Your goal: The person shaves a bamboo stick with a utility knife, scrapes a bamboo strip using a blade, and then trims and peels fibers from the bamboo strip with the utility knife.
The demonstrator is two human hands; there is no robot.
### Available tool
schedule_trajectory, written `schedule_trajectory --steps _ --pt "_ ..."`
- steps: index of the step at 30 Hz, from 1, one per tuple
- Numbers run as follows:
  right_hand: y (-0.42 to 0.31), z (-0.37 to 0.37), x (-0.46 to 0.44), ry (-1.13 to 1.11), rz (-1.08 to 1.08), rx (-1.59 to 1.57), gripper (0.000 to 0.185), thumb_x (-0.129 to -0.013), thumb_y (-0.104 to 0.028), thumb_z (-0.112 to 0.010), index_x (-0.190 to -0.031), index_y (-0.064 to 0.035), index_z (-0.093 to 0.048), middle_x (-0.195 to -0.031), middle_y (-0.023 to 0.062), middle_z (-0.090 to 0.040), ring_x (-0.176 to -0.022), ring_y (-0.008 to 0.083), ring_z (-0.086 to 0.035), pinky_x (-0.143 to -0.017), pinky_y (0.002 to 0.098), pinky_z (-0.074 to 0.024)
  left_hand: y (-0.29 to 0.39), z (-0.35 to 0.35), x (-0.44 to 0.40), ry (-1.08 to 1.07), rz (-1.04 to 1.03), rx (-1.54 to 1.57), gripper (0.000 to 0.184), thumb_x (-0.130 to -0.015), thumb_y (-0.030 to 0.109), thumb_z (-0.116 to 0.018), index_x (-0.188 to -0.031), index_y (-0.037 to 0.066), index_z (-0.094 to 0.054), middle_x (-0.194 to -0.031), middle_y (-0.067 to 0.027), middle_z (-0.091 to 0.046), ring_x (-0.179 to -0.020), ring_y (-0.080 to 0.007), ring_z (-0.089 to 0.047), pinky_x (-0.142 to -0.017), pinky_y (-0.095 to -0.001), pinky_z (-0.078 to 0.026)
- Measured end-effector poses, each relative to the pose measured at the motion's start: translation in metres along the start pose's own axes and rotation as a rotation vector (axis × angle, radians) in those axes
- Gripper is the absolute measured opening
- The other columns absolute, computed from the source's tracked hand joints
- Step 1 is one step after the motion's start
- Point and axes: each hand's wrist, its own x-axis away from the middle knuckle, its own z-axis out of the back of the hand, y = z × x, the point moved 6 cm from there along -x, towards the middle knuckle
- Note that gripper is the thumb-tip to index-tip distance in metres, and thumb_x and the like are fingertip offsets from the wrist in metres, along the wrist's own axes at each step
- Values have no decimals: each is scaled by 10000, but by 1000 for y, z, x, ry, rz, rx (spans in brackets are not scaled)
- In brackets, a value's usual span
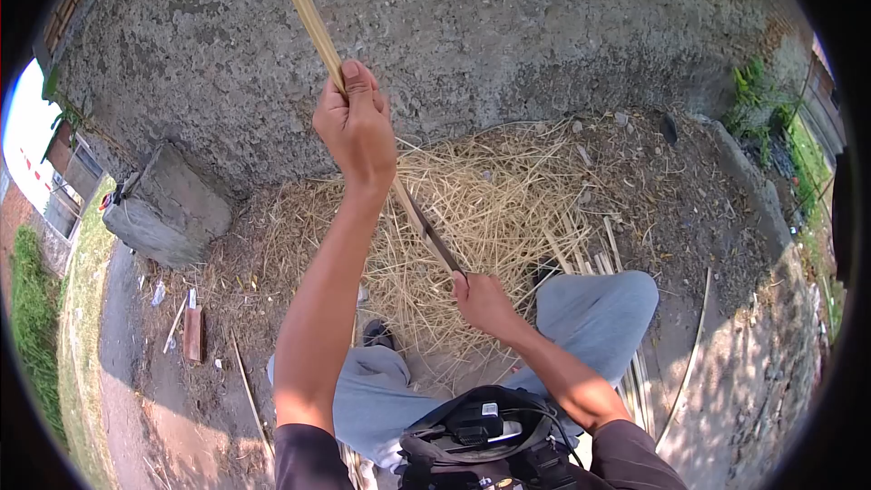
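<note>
My left hand (359, 132) is closed around a long pale bamboo strip (308, 16), thumb lying along it. The strip runs from the top of the view down through my fist toward my right hand (486, 307). That hand is closed on a knife, its handle hidden in my fingers. The dark knife blade (441, 246) points up and left, lying against the lower stretch of the strip; whether it cuts into it I cannot tell. Beneath both hands spreads a heap of thin bamboo shavings (481, 195).
A rough plastered wall (435, 36) rises ahead. At left stands a concrete block (172, 209), with a reddish brick-like piece (193, 334) nearer. More bamboo strips (689, 358) lie by my right leg. A black bag (481, 440) with cables sits at my waist.
</note>
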Motion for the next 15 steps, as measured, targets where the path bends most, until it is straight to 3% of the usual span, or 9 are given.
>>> schedule_trajectory --steps 4,7,9,11,13,15 --pt "-50 33 0 -17 -9 -91 468 -982 -275 -441 -742 88 -614 -626 293 -577 -632 484 -582 -662 555 -465 6 20 -10 51 39 109 383 -1025 318 -440 -731 72 -446 -532 43 -326 -388 -50 -263 -350 -236 -193" --pt "-42 11 9 115 63 119 472 -980 -280 -434 -748 86 -621 -626 290 -583 -642 481 -590 -669 550 -475 13 13 0 63 38 71 388 -1022 320 -447 -723 72 -440 -530 45 -322 -389 -48 -264 -353 -235 -194" --pt "27 -26 10 65 46 154 460 -976 -276 -442 -754 84 -622 -639 297 -586 -661 485 -590 -677 554 -475 6 14 4 63 28 58 389 -1021 318 -452 -721 72 -438 -529 45 -322 -390 -46 -269 -354 -235 -194" --pt "15 -17 -2 32 47 195 449 -972 -272 -450 -760 83 -624 -652 303 -589 -679 490 -590 -684 558 -476 11 11 -6 59 -6 57 389 -1020 317 -456 -718 72 -437 -528 45 -322 -391 -45 -274 -355 -234 -194" --pt "6 1 2 -45 -96 119 436 -966 -272 -463 -778 84 -629 -666 313 -588 -706 500 -589 -691 554 -480 8 18 -2 55 29 90 399 -1012 341 -471 -707 92 -405 -546 52 -255 -411 -54 -226 -379 -250 -160" --pt "-9 10 3 41 -57 69 426 -960 -262 -467 -774 83 -635 -662 305 -591 -700 493 -595 -686 546 -485 10 16 1 54 47 106 385 -1013 321 -474 -715 81 -428 -551 47 -301 -411 -44 -259 -372 -237 -175"
